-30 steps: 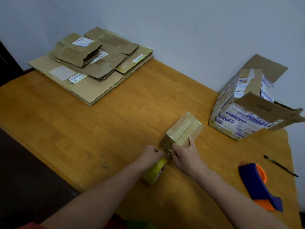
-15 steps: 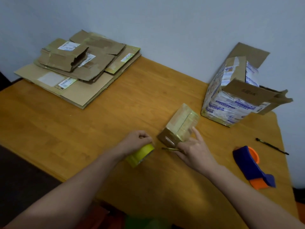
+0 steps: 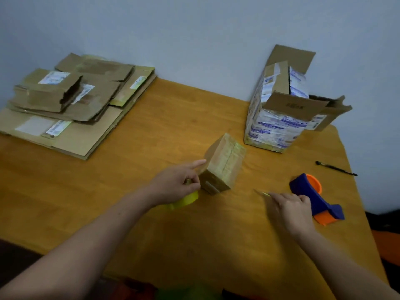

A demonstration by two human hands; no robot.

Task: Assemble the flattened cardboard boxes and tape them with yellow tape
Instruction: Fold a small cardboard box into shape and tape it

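Note:
A small assembled cardboard box (image 3: 223,163) lies on the wooden table (image 3: 151,152), its top seam covered with yellow tape. My left hand (image 3: 177,182) holds the yellow tape roll (image 3: 184,200) beside the box's near left corner, with the index finger stretched out against the box's left side. My right hand (image 3: 290,208) is to the right of the box and apart from it, pinching a thin pointed tool (image 3: 262,193) whose tip aims left.
A pile of flattened cardboard boxes (image 3: 71,107) lies at the back left. A taller open box (image 3: 279,118) with printed wrap stands at the back right. A blue and orange tape dispenser (image 3: 313,198) sits by my right hand, and a black pen (image 3: 335,168) lies beyond it.
My right hand left the box and moved right toward the dispenser with the thin tool. My left hand, holding the tape roll, came back to the box and now touches its left side.

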